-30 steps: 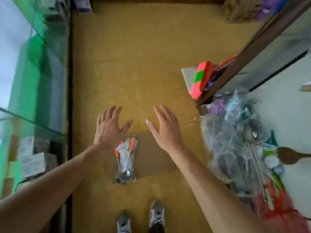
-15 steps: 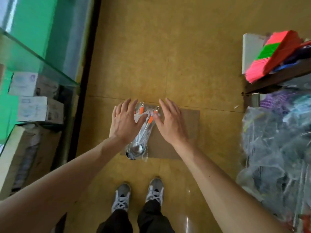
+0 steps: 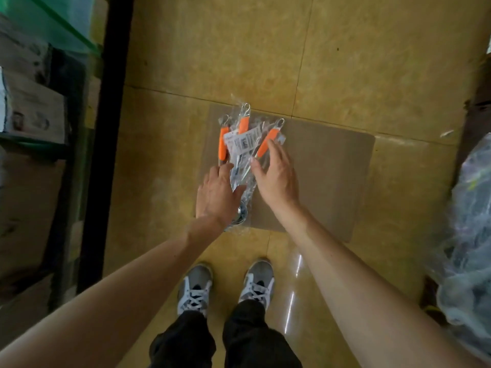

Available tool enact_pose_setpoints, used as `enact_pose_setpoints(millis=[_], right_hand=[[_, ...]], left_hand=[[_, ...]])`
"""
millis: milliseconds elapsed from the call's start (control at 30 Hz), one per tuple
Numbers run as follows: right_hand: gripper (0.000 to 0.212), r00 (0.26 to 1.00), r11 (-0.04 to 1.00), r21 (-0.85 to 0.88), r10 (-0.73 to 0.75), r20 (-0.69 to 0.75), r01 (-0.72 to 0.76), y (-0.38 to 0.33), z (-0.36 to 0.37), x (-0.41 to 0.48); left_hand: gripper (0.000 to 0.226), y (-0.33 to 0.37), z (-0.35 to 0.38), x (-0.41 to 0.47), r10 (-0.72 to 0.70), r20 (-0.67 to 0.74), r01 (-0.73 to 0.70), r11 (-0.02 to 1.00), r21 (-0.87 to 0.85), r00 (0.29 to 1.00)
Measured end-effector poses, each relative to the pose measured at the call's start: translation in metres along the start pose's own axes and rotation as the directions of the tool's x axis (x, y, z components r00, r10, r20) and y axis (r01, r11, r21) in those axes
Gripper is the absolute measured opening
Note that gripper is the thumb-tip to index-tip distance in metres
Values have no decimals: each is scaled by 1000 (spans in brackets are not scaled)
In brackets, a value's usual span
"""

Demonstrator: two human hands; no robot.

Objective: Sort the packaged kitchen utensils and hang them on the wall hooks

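Packets (image 3: 240,140) lie fanned on cardboard (image 3: 324,168) on the floor. Left hand (image 3: 216,193) and right hand (image 3: 276,179) are both flat, fingers straight, resting on the stack and gripping nothing.

Risk: slick, crinkly clear film over long steel utensils with orange handles. The stack may slide apart or slip out when gathered.

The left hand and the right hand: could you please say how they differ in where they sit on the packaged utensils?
The left hand covers the lower end of the packaged utensils; the right hand lies higher, reaching an orange handle. The right hand's fingers are straight; the left hand's look foreshortened, their curl unclear. Both touch the packets, over the cardboard sheet.
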State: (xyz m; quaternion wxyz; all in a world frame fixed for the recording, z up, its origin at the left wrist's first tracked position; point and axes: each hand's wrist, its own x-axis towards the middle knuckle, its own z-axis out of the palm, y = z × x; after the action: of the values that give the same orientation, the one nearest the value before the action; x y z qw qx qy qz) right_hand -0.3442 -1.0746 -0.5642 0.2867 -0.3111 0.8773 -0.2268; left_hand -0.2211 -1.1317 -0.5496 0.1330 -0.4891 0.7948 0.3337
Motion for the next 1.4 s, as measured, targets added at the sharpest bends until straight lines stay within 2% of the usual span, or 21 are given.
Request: enact_pose_setpoints(millis=[67,133,233,300,367,467,600,700,800,933,1067,1133,1267,1400], right_hand=[[67,985,971,166,174,6,-172,1,13,9],[68,950,887,351,313,22,-300,-1,25,19],[70,886,739,574,462,-50,-353,-2,38,31],[69,820,649,643,569,-54,-408,-4,40,37],[63,780,553,704,626,2,-445,-4,40,41],[39,771,435,752,619,151,-496,-9,36,40],[9,799,446,757,580,162,-477,-19,19,31],[8,824,482,751,548,143,-451,-26,3,20],[9,850,496,752,503,158,-434,-37,-22,10],[18,860,472,790,492,134,-393,-56,-61,2],[18,869,452,830,488,77,-327,-77,-105,-4],[13,877,460,839,478,40,-290,-87,-129,-8],[12,888,504,843,454,-70,-191,-107,-178,-21],[13,889,552,828,421,-177,-96,-125,-238,-47]], left_hand=[[57,-4,16,3,-54,33,55,998,-34,998],[55,-4,27,5,-77,17,77,997,4,997],[43,-3,32,14,-84,-39,87,995,56,996],[36,-5,32,20,-92,-52,95,994,48,994],[28,-5,30,22,-92,-41,93,995,24,995],[19,-6,25,16,-71,-51,70,997,-20,996],[19,-13,18,5,-56,-76,48,994,-102,995],[6,-9,2,0,-115,-8,109,958,-267,993],[12,2,-21,-4,-71,77,94,928,-360,994],[18,23,-51,-12,-19,159,81,916,-393,987],[14,56,-85,-20,5,185,78,897,-434,983],[22,77,-104,-26,26,209,73,890,-451,978],[36,118,-139,-37,99,206,2,896,-444,974],[28,164,-172,-58,210,207,-121,920,-373,956]])
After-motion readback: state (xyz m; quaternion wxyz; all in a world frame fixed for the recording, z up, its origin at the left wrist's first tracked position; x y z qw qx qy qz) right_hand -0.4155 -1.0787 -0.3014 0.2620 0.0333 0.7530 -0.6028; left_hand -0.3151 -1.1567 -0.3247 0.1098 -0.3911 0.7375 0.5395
